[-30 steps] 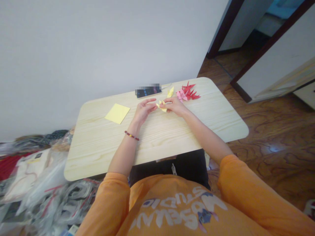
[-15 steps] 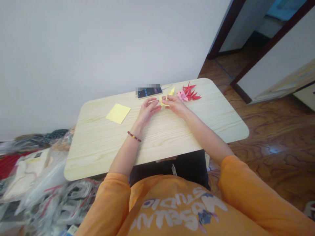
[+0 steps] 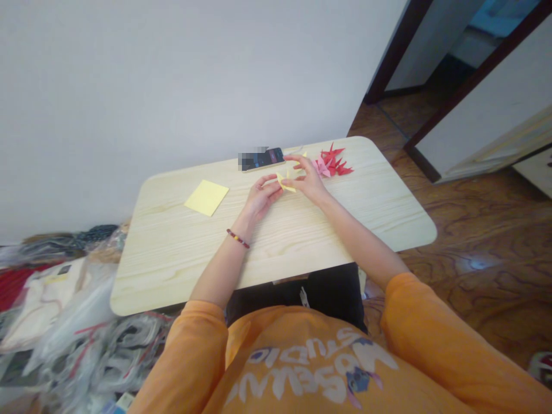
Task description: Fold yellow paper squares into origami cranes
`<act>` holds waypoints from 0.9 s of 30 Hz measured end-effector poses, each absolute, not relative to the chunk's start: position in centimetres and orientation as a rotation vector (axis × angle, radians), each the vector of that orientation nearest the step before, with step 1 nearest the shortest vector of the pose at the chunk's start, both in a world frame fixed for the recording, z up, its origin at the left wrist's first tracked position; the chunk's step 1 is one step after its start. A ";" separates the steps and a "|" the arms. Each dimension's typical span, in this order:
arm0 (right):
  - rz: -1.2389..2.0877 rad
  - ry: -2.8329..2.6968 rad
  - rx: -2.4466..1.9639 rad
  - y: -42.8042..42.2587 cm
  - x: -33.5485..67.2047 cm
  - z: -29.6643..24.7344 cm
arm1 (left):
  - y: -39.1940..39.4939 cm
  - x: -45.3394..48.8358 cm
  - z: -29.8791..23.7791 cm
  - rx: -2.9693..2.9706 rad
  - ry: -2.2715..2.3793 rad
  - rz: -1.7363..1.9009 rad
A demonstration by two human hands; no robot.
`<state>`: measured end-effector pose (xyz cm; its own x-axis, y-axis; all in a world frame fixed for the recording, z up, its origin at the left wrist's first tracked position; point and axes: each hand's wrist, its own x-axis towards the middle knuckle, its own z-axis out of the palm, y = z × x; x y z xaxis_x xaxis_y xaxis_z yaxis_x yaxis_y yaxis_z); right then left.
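Between my two hands is a small yellow origami crane [image 3: 286,183] with pointed folded ends, held just over the table. My right hand [image 3: 311,183] pinches its right side between thumb and a finger, with the index finger stretched out above. From the left, my left hand [image 3: 259,198] closes its fingertips on the crane's near-left edge. Part of the crane is covered by fingers. Behind my right hand a second yellow folded piece [image 3: 305,155] shows only in part. Beside it lie a pink origami piece [image 3: 321,167] and several red origami pieces [image 3: 336,160].
A yellow stack of square paper [image 3: 207,198] lies on the left of the pale wooden table [image 3: 172,259]. A phone [image 3: 263,160] rests near the back edge by the wall. Plastic-wrapped goods [image 3: 129,351] are piled on the floor at the left.
My left fingers have come onto the crane, which has turned and opened out to view. My right index finger has lifted and stretched out toward the phone.
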<state>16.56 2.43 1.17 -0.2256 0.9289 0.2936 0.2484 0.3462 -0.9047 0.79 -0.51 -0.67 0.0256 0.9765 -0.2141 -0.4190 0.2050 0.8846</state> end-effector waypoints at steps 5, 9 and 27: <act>0.694 -1.893 -1.035 2.0 16.5 1.3 | -0.7 1.1 -1.0 0.852 1.095 1.332; 0.586 -1.957 -1.027 2.0 16.3 1.2 | -0.7 1.2 -1.1 1.000 1.240 1.389; 0.353 -2.044 -0.965 1.9 16.2 1.0 | -1.1 1.4 -0.1 1.158 1.379 1.435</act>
<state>16.23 1.90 1.03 -0.3625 0.7408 0.5655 0.5079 0.6658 -0.5466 1.38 -1.12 -0.06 -0.2457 0.9663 0.0773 0.0387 -0.0699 0.9968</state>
